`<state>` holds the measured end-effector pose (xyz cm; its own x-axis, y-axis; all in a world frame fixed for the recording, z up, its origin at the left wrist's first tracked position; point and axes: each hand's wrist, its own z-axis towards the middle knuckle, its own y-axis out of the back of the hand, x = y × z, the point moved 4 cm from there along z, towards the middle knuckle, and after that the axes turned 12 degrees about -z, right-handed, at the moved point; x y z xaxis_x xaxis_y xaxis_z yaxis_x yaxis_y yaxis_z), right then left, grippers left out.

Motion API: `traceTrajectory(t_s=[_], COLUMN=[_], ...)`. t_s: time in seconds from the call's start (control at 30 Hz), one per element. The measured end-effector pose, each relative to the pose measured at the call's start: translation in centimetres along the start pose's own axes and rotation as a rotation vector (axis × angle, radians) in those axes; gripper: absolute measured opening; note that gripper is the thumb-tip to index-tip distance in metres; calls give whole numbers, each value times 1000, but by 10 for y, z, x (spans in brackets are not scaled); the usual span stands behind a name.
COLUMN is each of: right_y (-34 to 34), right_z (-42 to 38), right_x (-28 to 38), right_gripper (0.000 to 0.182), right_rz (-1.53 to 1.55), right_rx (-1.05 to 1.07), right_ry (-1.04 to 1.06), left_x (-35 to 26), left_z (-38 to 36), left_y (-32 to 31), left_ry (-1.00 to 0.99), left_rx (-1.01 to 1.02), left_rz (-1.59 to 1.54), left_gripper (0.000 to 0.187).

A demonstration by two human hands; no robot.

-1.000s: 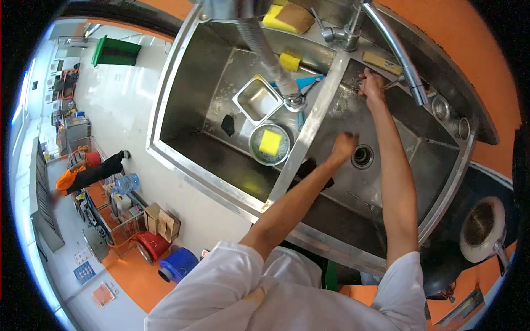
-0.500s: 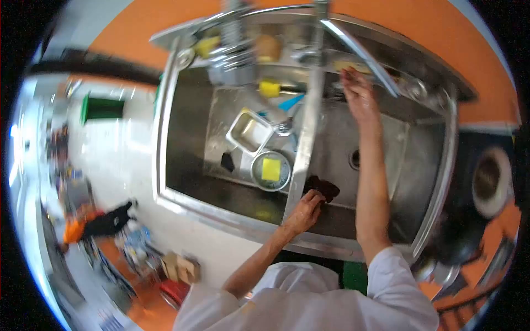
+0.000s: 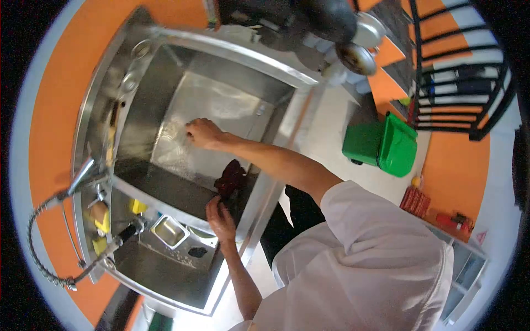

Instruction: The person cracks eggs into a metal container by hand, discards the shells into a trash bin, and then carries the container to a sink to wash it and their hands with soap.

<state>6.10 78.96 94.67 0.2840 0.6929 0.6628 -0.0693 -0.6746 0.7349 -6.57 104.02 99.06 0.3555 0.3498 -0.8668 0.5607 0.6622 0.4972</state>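
My left hand (image 3: 220, 217) reaches over the divider of the steel double sink (image 3: 165, 198), its fingers closed at the edge of a dark red cloth (image 3: 231, 177). The cloth hangs against the wall of the larger basin. Inside that basin my right hand (image 3: 204, 134) is held low over the wet bottom (image 3: 187, 160). Its fingers are curled in, and what they hold, if anything, is hidden. In the smaller basin are a rectangular metal pan (image 3: 169, 231), a partly hidden round bowl (image 3: 202, 236) and a dark scrap (image 3: 197, 252).
A spring-hose faucet (image 3: 34, 231) arches over the sink's back ledge. Yellow sponges (image 3: 138, 206) lie near the smaller basin. Dark pans (image 3: 356, 58) stand beyond the sink. A green bin (image 3: 381, 144) stands on the floor, with a black rack (image 3: 458, 77) at upper right.
The view has turned strongly toward the right. My right hand has come from the back ledge down into the larger basin. My left hand stays at the cloth by the divider.
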Motion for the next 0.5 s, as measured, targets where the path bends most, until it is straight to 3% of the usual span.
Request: traceTrajectory(t_s=[0.1, 0.23, 0.33, 0.47, 0.5], right_y=[-9, -25, 79, 125, 114], right_z=[-16, -63, -125, -187, -176], right_x=[-38, -103, -105, -164, -176], right_gripper=[25, 19, 26, 27, 27], right_rz=[-172, -447, -350, -413, -396], right_rx=[46, 130, 292, 39, 42], right_ry=[31, 100, 187, 260, 258], left_x=[-11, -54, -66, -70, -69], left_z=[-15, -44, -94, -166, -179], left_y=[-8, -30, -57, -123, -142], left_ry=[0, 77, 84, -142, -92], left_rx=[-35, -99, -294, -298, -353], left_rz=[36, 115, 89, 223, 165], left_gripper=[25, 24, 23, 24, 23])
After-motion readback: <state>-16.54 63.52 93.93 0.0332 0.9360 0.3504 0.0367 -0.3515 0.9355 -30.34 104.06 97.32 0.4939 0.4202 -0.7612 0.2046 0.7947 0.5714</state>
